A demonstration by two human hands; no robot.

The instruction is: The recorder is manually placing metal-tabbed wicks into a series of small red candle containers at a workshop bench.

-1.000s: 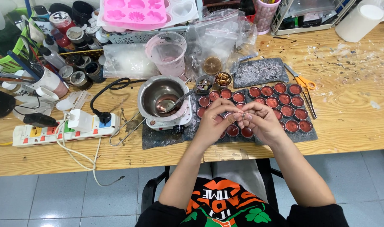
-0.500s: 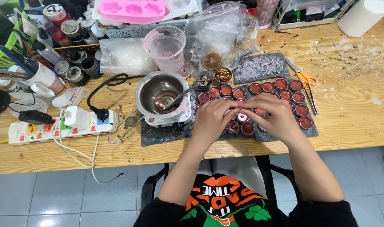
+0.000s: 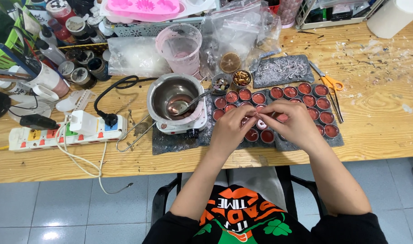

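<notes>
Wooden bench (image 3: 387, 131): tins (image 3: 326, 117) of seemingly red wax.

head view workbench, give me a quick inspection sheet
surface: wooden workbench, wax-spattered
job's things: small round tins of red wax on a dark mat; metal melting pot with a spoon in it
clutter: scissors, pink measuring cup, pink mould, bottles
grippers: left hand and right hand meet over one tin
cables: black cord into a white power strip
surroundings: tiled floor
</notes>
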